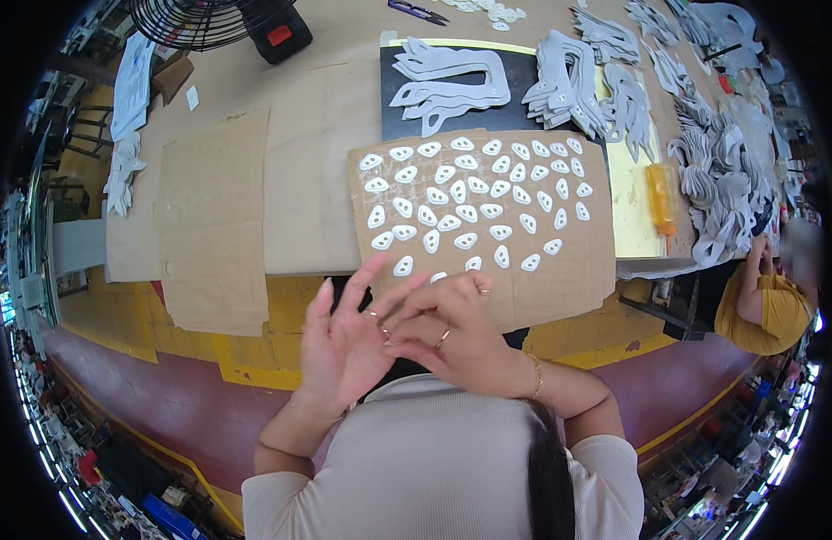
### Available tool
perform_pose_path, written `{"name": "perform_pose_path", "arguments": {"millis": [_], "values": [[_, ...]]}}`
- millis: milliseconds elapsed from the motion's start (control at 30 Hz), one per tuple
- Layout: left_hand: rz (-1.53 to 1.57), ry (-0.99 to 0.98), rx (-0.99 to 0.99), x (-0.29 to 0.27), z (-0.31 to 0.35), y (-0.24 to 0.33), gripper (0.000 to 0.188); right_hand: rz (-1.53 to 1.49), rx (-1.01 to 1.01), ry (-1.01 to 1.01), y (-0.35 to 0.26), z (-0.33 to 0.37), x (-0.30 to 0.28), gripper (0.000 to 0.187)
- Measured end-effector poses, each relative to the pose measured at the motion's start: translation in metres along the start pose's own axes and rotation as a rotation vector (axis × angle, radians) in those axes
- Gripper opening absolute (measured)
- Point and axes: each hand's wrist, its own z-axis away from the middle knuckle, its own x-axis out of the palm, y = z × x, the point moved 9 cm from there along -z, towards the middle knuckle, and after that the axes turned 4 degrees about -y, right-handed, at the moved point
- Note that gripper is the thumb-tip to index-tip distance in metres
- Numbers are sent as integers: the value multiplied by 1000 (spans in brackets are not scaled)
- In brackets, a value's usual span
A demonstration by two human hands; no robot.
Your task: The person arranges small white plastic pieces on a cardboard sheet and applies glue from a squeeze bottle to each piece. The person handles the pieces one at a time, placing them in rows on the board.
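Note:
My left hand is palm up with its fingers spread, just off the near edge of a cardboard sheet. Over its palm side, my right hand has thumb and fingers pinched together, touching the left hand near a ring. Whatever the pinch holds, if anything, is too small or hidden to tell. Beyond both hands, the sheet carries rows of small white rounded-triangle pieces with dark holes in them. A few of the nearest pieces are partly covered by my fingers.
Grey cut shoe-upper pieces lie stacked on a black board. A yellow bottle stands right, near grey piles. Another cardboard piece, a fan and snips are around. A person in yellow sits right.

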Motion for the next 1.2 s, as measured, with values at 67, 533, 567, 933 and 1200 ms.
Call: {"name": "perform_pose_path", "arguments": {"millis": [67,533,567,933,1200], "values": [[-172,32,181,-9,8,17,57,-1,81,-14,12,-3,-5,18],[-408,275,-92,-82,25,-18,34,435,106,122,22,-1,-15,31],[-455,281,-90,-85,21,-21,33,379,163,185,30,4,-34,31],[-675,274,74,-68,-14,-12,37,1078,767,540,169,127,-286,59],[-735,360,-65,-97,8,-5,33,974,933,334,235,124,-309,64]]}}
